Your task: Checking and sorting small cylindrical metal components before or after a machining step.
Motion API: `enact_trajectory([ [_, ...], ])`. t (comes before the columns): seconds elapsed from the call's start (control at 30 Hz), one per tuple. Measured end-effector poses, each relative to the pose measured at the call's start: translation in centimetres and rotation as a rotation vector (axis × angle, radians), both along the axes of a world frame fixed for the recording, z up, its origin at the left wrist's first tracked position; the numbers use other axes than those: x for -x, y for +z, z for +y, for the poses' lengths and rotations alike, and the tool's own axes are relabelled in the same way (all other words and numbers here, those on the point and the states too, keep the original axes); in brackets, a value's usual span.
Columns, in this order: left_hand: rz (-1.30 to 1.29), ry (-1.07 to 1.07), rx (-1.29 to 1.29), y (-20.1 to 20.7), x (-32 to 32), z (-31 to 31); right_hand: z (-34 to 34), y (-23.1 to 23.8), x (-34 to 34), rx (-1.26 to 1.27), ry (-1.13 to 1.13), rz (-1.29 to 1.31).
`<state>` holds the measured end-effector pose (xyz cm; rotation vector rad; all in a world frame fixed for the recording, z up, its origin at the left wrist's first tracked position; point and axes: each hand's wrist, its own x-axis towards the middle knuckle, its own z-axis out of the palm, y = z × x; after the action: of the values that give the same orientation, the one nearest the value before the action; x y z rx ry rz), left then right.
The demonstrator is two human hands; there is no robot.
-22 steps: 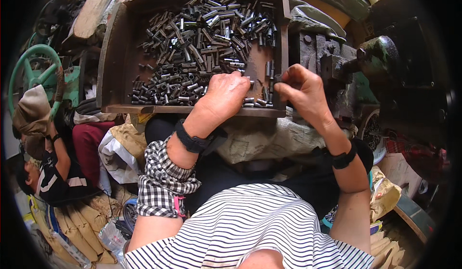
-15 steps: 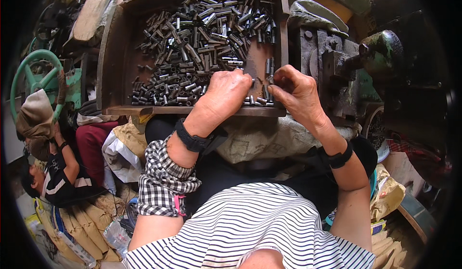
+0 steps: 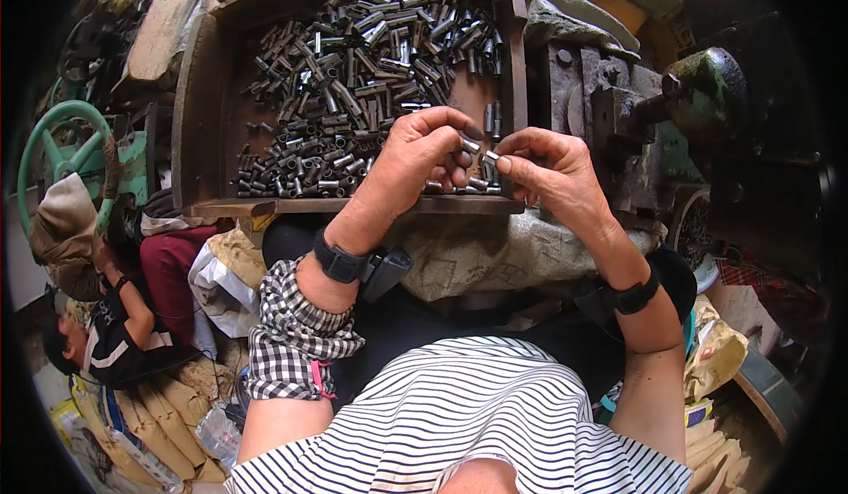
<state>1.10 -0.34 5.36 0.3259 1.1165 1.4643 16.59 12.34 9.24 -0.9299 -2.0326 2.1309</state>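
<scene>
Nearest: striped shirt [image 3: 442, 406] at the lower edge; checked sleeve cover [image 3: 300, 335] bunched on the left forearm, right forearm bare; a dark strap [image 3: 340, 260] round the left wrist, another round the right

Hands next, over the near right part of the tray. Left hand [image 3: 415, 154] pinches a short metal tube [image 3: 472, 146] between thumb and forefinger; right hand [image 3: 555, 172] pinches a short metal piece [image 3: 491, 155] the same way. The two pieces sit just beside each other, apart as far as can be told

Handling, my judgement: grip each piece lightly near its outer end, so the facing ends stay in sight; line them up before bringing them closer; work low over the tray so a slip lands inside. Oily metal would likely roll, so a firm thumb helps

Pose: forearms converge from both sides, elbows wide; left wrist angled right, its lower fingers curled, and whether these hold more I cannot tell; right palm turned inward, its other fingers folded behind the pinch

Further: wooden tray [image 3: 353, 205], a heap of metal tubes [image 3: 371, 70] filling most of its middle, a few along the right wall

Beyond the tray's sides: green handwheel [image 3: 64, 164] left, grimy machine [image 3: 707, 88] right
</scene>
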Motion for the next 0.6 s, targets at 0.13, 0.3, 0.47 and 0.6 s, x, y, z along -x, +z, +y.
enact_trajectory([
  [0.13,-0.051,-0.025,0.01,0.2,-0.1,0.1,0.3,-0.4,-0.1,0.068,-0.047,0.021],
  [0.3,-0.083,-0.027,-0.01,-0.1,-0.4,0.0,0.7,-0.9,-0.2,0.128,-0.055,0.066],
  [0.47,-0.007,-0.045,-0.062,-0.3,-0.6,0.0,0.7,-1.4,-0.3,0.251,-0.103,0.089],
  [0.6,0.019,-0.123,-0.096,-0.1,-0.5,-0.2,1.4,-1.3,-0.5,0.377,-0.109,0.059],
])
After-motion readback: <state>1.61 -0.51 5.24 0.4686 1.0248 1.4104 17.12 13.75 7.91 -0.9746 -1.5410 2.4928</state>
